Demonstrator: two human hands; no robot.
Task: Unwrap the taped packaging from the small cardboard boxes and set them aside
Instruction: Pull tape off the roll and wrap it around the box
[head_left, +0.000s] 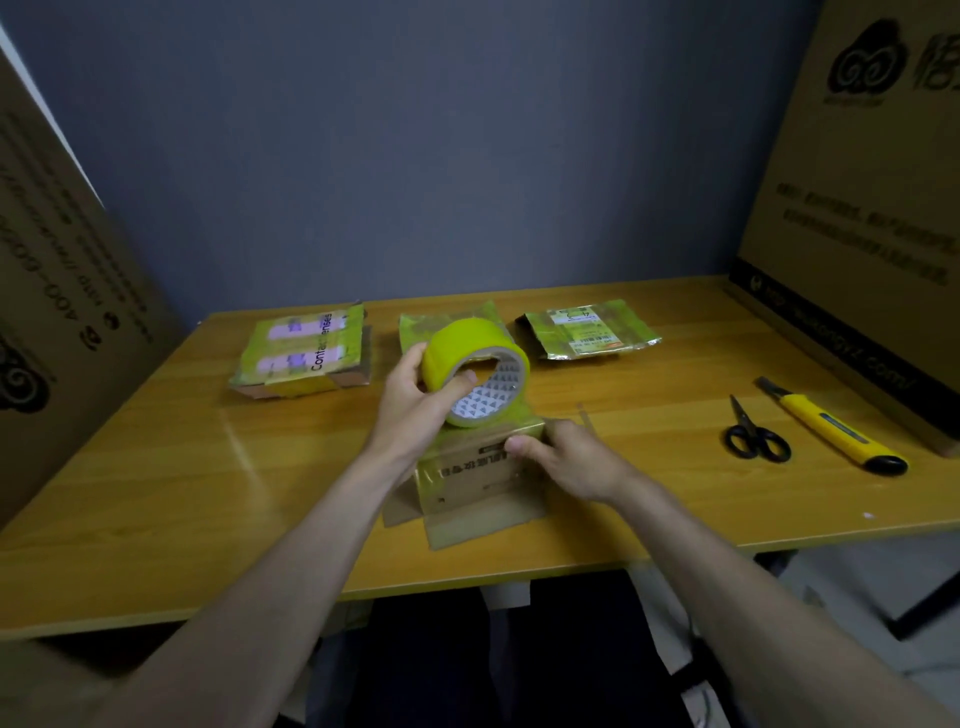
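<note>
Left hand (415, 397) grips tape roll (475, 371) above box (478, 467); right hand (563, 457) pinches box edge, likely steadying it on table (208, 493). Scissors (756, 436) idle.

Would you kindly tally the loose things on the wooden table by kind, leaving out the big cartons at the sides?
Small cardboard boxes wrapped in yellow-green tape: 4 (left, middle, behind the roll, right, under the hands)
Yellow roll of packing tape: 1
Black-handled scissors: 1
Yellow utility knife: 1
Total: 7
</note>
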